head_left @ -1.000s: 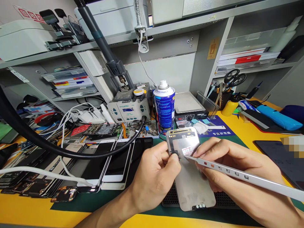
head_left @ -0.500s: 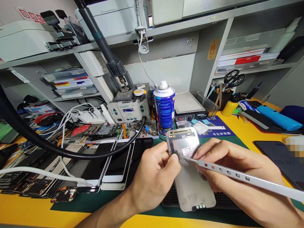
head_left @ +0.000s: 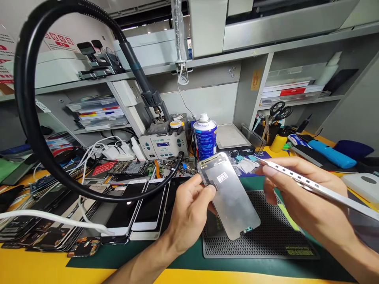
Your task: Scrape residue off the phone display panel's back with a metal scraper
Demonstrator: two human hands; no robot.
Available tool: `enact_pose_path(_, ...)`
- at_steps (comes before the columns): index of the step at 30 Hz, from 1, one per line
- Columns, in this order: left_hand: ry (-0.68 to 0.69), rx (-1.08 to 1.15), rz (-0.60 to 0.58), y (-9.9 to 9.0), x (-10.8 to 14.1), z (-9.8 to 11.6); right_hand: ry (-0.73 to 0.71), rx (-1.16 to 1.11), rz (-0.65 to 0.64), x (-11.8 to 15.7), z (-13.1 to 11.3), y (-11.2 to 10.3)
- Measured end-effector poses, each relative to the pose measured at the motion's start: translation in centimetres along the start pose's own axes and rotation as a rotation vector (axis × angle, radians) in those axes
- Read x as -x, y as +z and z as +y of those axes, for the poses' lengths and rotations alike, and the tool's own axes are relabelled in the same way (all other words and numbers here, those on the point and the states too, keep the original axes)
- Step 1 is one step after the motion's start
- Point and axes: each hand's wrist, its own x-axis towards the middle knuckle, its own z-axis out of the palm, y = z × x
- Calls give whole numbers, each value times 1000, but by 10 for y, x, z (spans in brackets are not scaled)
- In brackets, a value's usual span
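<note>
Holding the screen panel [head_left: 229, 197] tilted above the black mat [head_left: 266, 240], back side up for access, left hand [head_left: 189, 209] pinches its upper left edge. Right hand [head_left: 299, 197] grips a flat metal tool [head_left: 310, 186] just right of the panel, clear of it. Spray can [head_left: 205, 137] stands behind the panel.

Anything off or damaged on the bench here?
Nothing looks damaged. The left hand holds the screen panel tilted off the black mat; the right hand holds the metal pry tool clear of it. Loose phone screens crowd the left, overlapping.
</note>
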Motion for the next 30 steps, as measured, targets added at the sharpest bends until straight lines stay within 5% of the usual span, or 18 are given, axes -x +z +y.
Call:
enact_pose_path(9, 78, 116, -15, 7, 0, -4, 94, -26, 91, -13, 7, 3)
enact_pose_path(15, 97, 204, -64, 17, 6, -10, 263, -70, 224, 19, 13, -2)
enact_pose_path(20, 103, 260, -78, 24, 10, -18, 316, -23, 285, 40, 28, 14)
enact_pose_path(30, -13, 337, -150, 19, 10, -24, 91, 243, 251, 32, 43, 13)
